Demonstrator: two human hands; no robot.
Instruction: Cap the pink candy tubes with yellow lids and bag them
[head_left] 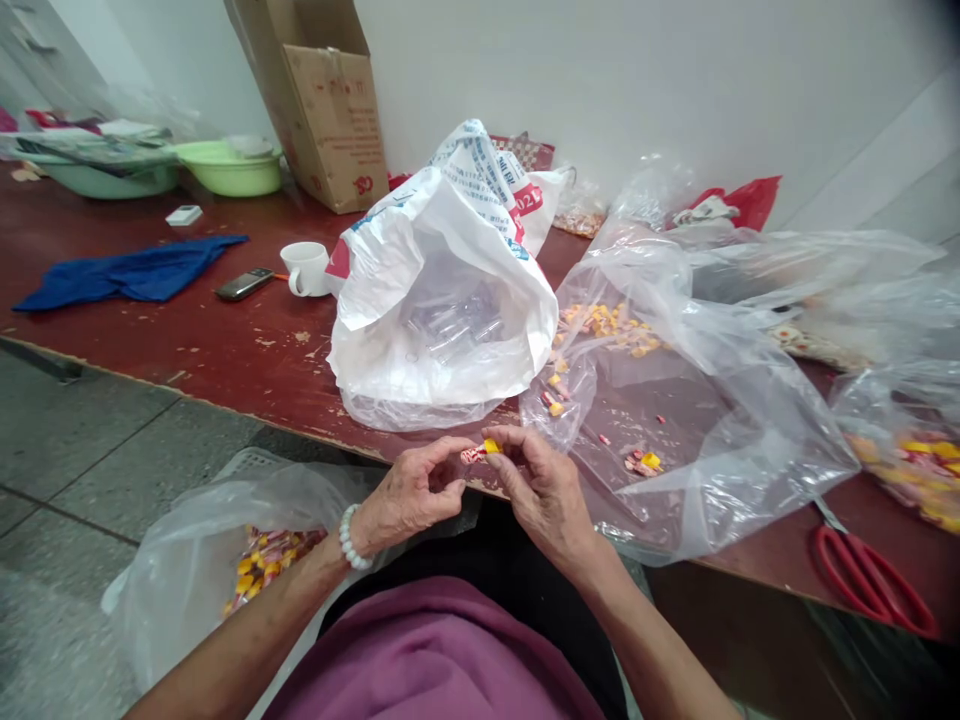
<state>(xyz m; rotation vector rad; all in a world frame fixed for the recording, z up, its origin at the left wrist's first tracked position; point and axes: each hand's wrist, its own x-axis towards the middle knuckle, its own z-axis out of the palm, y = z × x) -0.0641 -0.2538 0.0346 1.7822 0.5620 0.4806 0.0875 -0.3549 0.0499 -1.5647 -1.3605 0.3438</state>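
In front of my lap, both hands meet at a small red-and-white tube with a yellow end (475,454). My right hand (544,490) is closed on its yellow end between thumb and fingers. The fingertips of my left hand (411,490), which wears a beaded bracelet, are closed at the red-and-white end. Directly beyond my hands, a large white sack (442,370) lies on the table with its mouth facing me. To its right, a clear plastic bag (697,400) is spread out with similar yellow-ended pieces (607,325) on and under it.
Below the table's left edge, a plastic-lined container holds more yellow-and-red pieces (270,565). Red-handled scissors (870,580) lie at the right edge. A white cup (306,268), phone (245,284), blue cloth (135,272), green basin (231,170) and cardboard box (337,130) occupy the table's left side.
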